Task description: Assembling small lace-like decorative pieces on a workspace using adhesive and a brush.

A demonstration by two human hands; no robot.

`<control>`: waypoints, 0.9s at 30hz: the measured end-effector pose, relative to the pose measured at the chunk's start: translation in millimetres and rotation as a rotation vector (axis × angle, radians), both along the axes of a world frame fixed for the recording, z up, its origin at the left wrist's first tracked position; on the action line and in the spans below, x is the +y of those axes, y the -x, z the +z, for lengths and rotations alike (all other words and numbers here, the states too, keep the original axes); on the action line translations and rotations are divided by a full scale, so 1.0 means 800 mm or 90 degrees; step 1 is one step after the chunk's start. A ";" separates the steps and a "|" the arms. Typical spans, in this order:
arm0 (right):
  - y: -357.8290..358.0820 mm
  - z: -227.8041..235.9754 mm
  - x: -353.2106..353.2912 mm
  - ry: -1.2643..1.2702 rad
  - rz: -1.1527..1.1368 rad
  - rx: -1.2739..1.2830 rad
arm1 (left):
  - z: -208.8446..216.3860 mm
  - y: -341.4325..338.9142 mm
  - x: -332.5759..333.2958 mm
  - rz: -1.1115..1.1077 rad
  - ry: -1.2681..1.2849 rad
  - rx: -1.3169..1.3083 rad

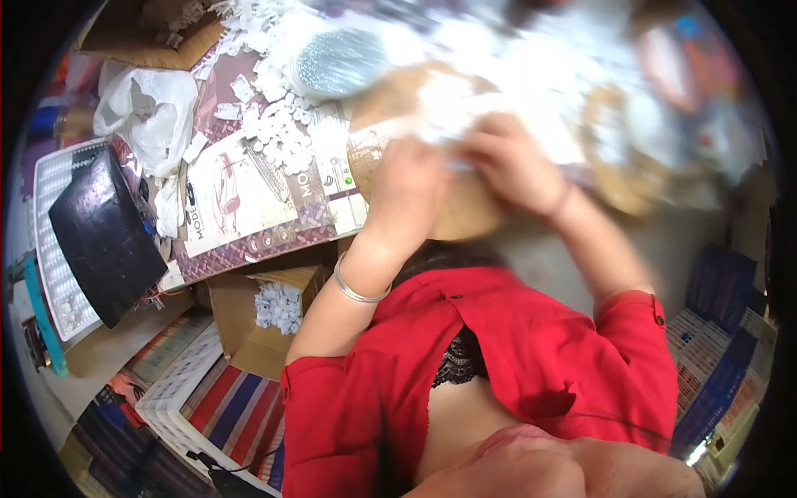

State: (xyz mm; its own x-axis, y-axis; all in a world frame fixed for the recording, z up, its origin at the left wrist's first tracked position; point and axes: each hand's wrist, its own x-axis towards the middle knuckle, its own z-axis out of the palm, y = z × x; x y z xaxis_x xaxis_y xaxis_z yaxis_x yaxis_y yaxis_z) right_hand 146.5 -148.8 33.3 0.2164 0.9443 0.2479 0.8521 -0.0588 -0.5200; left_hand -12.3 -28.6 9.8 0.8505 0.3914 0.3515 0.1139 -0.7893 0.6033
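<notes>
Both hands meet over a round brown board (469, 217) at the table's near edge. My left hand (408, 189) is closed, its fingertips pinched close to those of my right hand (516, 166). The right fingers are bent and pressed together too. A small pale thing seems to lie between the fingertips, but glare and blur hide its kind. Small white plastic pieces (278, 133) lie heaped left of the board. Behind the left hand stands a round clear tub (339, 62) of thin, shiny, silvery pieces.
Farther left are a white plastic bag (151, 116), a cardboard box (137, 46) and a black curved bin (106, 236) on a white basket (54, 199). Below the table edge sits an open carton (257, 349) with white pieces. A brown ring-shaped thing (614, 178) is blurred at right.
</notes>
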 end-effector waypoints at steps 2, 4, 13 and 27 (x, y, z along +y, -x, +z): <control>-0.010 0.001 0.007 0.004 -0.028 0.050 | 0.012 -0.004 0.005 -0.004 0.039 -0.074; -0.017 -0.002 0.017 0.014 -0.055 0.107 | 0.012 -0.015 0.019 0.028 -0.018 -0.079; -0.065 0.015 0.075 0.136 0.120 0.087 | -0.010 -0.017 0.036 0.032 -0.016 -0.013; -0.037 0.039 0.083 0.202 -0.067 0.372 | -0.019 -0.015 0.029 0.045 0.117 -0.060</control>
